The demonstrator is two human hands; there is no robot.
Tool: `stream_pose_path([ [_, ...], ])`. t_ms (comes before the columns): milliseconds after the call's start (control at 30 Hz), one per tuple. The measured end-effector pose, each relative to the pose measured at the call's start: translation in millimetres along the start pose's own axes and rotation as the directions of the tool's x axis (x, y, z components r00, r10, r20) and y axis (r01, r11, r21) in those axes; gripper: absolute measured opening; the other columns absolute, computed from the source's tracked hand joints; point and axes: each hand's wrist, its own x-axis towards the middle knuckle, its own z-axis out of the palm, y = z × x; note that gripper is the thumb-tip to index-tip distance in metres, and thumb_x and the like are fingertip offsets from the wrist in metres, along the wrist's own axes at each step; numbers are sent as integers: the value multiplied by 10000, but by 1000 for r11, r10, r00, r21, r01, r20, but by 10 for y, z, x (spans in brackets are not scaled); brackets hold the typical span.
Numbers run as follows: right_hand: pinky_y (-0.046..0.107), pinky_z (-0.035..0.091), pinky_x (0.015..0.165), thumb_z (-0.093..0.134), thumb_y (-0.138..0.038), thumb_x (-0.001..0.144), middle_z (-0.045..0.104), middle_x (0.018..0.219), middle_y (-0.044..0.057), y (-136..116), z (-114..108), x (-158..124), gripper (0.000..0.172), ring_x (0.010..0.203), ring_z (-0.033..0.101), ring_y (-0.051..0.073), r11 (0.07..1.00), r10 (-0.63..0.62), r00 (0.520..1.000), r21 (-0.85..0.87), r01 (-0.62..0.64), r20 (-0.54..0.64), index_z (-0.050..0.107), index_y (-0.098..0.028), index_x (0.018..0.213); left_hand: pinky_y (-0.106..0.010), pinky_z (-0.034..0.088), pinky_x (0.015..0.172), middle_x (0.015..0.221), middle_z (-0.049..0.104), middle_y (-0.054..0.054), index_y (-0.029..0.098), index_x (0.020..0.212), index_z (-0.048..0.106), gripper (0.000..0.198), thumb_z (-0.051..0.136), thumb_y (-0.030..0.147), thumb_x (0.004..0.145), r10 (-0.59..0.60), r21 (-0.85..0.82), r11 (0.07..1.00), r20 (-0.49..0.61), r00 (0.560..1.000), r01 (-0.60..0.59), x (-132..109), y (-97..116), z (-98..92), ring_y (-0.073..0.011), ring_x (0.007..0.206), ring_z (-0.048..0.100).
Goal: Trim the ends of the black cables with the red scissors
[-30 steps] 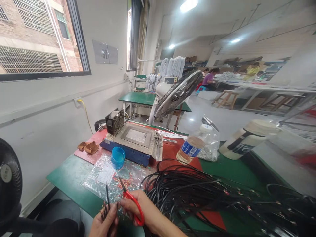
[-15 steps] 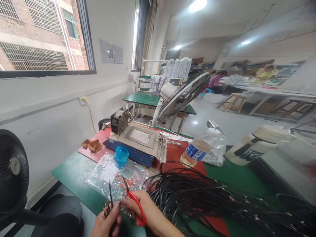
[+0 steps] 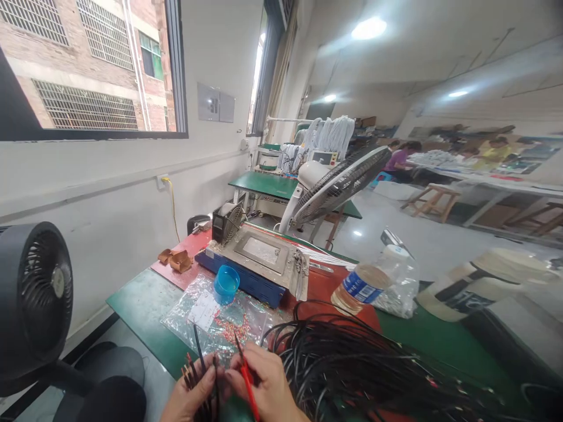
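Note:
My left hand (image 3: 191,395) is closed around several black cables (image 3: 199,346); some of their ends, reddish and copper-coloured, poke up above the fingers. Close beside it, my right hand (image 3: 269,380) grips red-handled scissors (image 3: 247,378), their dark pointed blades aimed upward. Its fingertips are near the cables in my left hand, and whether they touch is hard to tell. Just beyond both hands, small red and orange bits (image 3: 233,328) lie scattered on a clear plastic bag (image 3: 176,319). A large bundle of black cables (image 3: 325,357) spreads over the table to the right.
A blue cup (image 3: 226,285) stands on the bag. Behind it sits a blue machine (image 3: 246,280) with a grey top. A labelled bottle (image 3: 358,287) and a large pale container (image 3: 466,287) are at right. Fans stand left (image 3: 37,293) and behind (image 3: 343,184). People work far off.
The view has shifted, so the scene sits lower and farther right. My right hand has turned the scissors, whose handle now appears more edge-on. My left hand still holds the cables.

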Motion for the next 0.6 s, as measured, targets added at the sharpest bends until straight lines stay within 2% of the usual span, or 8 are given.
stream_pose_path([
  [67,202,317,471,483,-326,839,532,558,18,-22,24,-9,261,510,464,97,972,-212,977,-107,207,-31,567,-143,673,-285,526,602,640,717,-91,114,777,629,473,860,182,369,-10,-26,1000,-11,1000,10,0,16,-28,-200,649,664],
  [133,216,301,455,383,-272,881,527,534,17,-47,42,-10,281,486,442,101,900,-394,919,-217,379,-29,559,-150,698,-276,518,554,646,721,-96,111,814,603,494,853,158,390,-27,-33,999,-34,999,26,-6,28,-52,-198,612,661],
  [200,228,280,441,317,-235,908,523,519,10,-81,58,-1,307,464,425,102,805,-525,851,-320,500,10,566,-148,751,-293,516,512,693,728,-116,103,875,575,484,824,141,462,-42,-42,998,-44,998,41,-22,47,-66,-208,583,658],
  [267,240,245,427,347,-198,906,518,503,-5,-125,80,14,265,443,417,97,694,-614,785,-419,586,80,573,-144,779,-301,524,522,727,729,-133,93,926,551,422,764,103,561,-63,-63,996,-54,997,60,-44,73,-69,-217,616,667],
  [333,258,201,418,422,-140,872,492,466,-28,-175,113,30,200,416,402,93,596,-658,740,-504,625,140,568,-146,737,-284,531,573,727,726,-146,83,944,539,351,693,44,631,-83,-90,993,-73,994,76,-62,98,-67,-203,668,673],
  [400,272,173,413,436,-96,850,466,439,-39,-230,152,50,211,398,388,94,530,-669,719,-557,639,188,561,-150,689,-264,529,620,701,720,-156,75,920,542,289,648,5,660,-88,-120,990,-88,992,78,-77,118,-63,-188,696,673],
  [533,277,198,411,358,-72,870,457,443,-32,-344,202,96,296,407,393,97,451,-678,681,-575,683,278,576,-141,682,-278,529,673,630,704,-112,63,924,545,264,615,-6,679,-126,-155,981,-81,989,112,-124,147,-34,-199,697,673],
  [600,271,236,424,350,-73,872,476,466,-22,-382,196,119,306,434,412,98,428,-669,663,-556,713,336,588,-142,692,-269,526,650,620,693,-102,44,968,530,285,611,22,696,-149,-138,981,-73,986,138,-156,169,-20,-193,662,669],
])
